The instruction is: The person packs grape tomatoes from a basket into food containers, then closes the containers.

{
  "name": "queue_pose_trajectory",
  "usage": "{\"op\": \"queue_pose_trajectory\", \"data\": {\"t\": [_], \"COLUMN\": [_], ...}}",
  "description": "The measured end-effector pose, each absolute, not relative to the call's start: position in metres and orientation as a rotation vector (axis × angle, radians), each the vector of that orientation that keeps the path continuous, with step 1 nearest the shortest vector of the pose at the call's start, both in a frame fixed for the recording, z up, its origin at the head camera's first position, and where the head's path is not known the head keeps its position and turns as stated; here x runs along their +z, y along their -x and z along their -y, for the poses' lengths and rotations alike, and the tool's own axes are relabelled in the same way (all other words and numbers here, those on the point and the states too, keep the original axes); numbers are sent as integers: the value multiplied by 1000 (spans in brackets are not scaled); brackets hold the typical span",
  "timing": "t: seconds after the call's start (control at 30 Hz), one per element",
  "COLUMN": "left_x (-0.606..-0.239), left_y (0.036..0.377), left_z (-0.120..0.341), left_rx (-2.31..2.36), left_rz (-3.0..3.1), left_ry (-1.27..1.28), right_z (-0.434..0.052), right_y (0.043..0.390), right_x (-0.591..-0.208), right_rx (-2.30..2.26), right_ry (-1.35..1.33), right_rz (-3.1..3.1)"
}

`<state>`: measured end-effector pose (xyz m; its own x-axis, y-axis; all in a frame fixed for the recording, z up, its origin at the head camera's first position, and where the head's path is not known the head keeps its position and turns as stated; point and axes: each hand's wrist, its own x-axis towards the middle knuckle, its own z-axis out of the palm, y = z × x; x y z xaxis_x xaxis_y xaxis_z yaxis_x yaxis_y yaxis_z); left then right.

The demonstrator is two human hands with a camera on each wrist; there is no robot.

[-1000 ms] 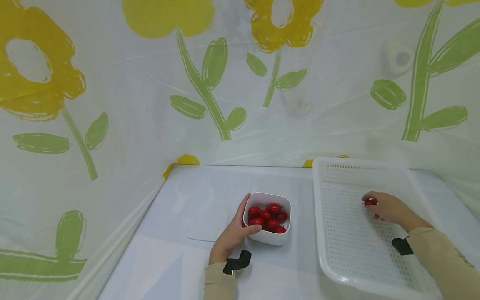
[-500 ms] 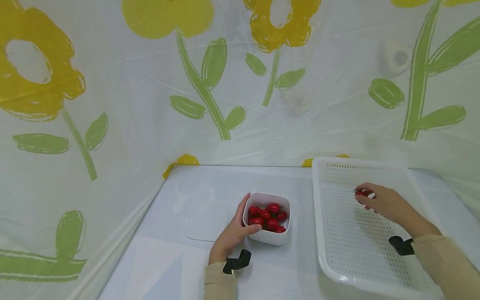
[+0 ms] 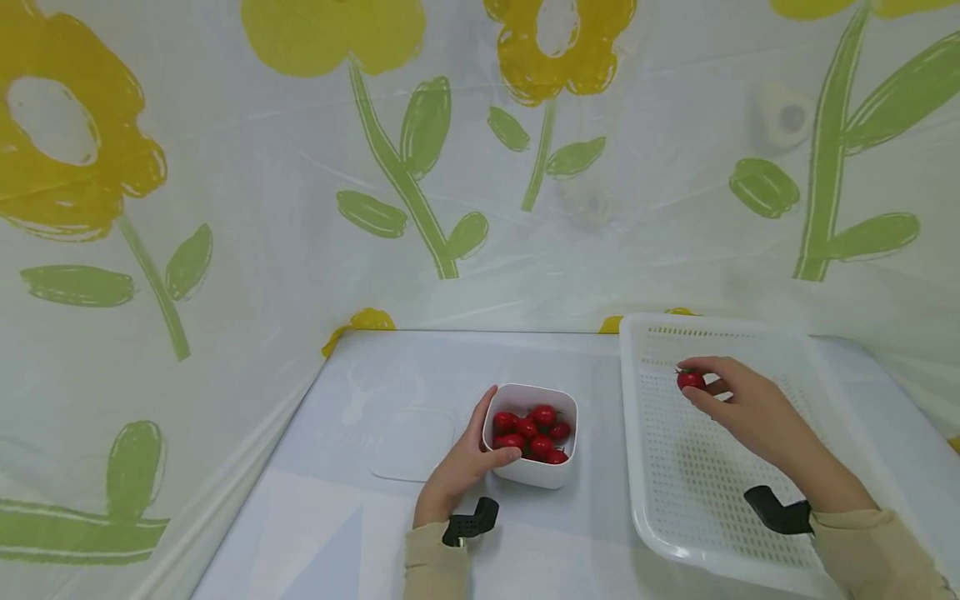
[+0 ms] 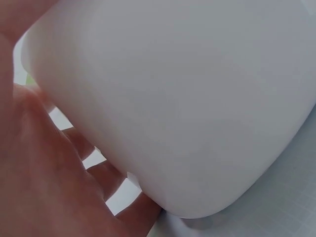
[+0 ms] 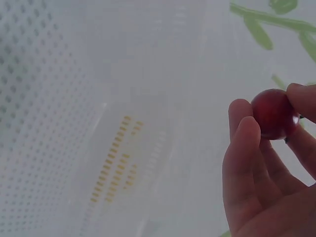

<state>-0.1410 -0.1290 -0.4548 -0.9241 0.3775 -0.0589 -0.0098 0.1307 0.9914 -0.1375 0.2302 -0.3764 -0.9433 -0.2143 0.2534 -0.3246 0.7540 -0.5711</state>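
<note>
Currently the right hand (image 3: 750, 408) hangs above the far left part of the white perforated tray (image 3: 750, 550), fingertips pinching one red cherry tomato (image 3: 690, 380). Right wrist view confirms it: tomato (image 5: 274, 113) held between thumb and fingertips (image 5: 242, 123), off the tray floor, tray mesh below and to the left.

Left hand (image 3: 465, 462) grips the left wall of the small white container (image 3: 536, 475), thumb hooked over its near left rim, fingers round the far side. Left wrist view: fingers (image 4: 84, 163) curled against the container's smooth wall (image 4: 187, 98); nothing else to be read there. Container holds a heap of red tomatoes (image 3: 534, 432), filling most of its floor.

Layout: container sits mid-table, tray to its right. Open strip of tabletop (image 3: 600, 433) runs between the container's right wall and the tray's left rim; the two do not touch. Flat white lid (image 3: 412, 443) lies just left of the left hand, near but apart from the container. Tray's far rim sits close to the flowered plastic backdrop (image 3: 450, 167); its near left corner is rounded and raised. Tray floor near and right of the hand is bare mesh.
</note>
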Motion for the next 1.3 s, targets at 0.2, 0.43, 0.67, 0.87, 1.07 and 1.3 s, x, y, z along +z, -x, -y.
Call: {"op": "queue_pose_trajectory", "data": {"t": [0.2,0.43,0.67,0.87,1.07,1.3], "left_x": [-457,-476,-476,-456,-465,-480], "left_y": [143,153,153,143,147,154], "left_z": [130,131,131,130,131,132], "left_rx": [1861,1864,1843,1849,1848,1866], "left_rz": [-2110,-2123,-2162,-2128,-2133,-2135], "left_ry": [-356,-349,-327,-340,-328,-363], "right_z": [-201,-166,-136,-106,-77,-50], "right_y": [121,105,97,93,92,93], "right_x": [-366,-371,-381,-389,-403,-426], "right_rx": [1089,1252,1347,1381,1334,1151], "right_ry": [-445,-374,-340,-339,-358,-315], "right_rz": [2684,2618,2530,2456,2378,2393]}}
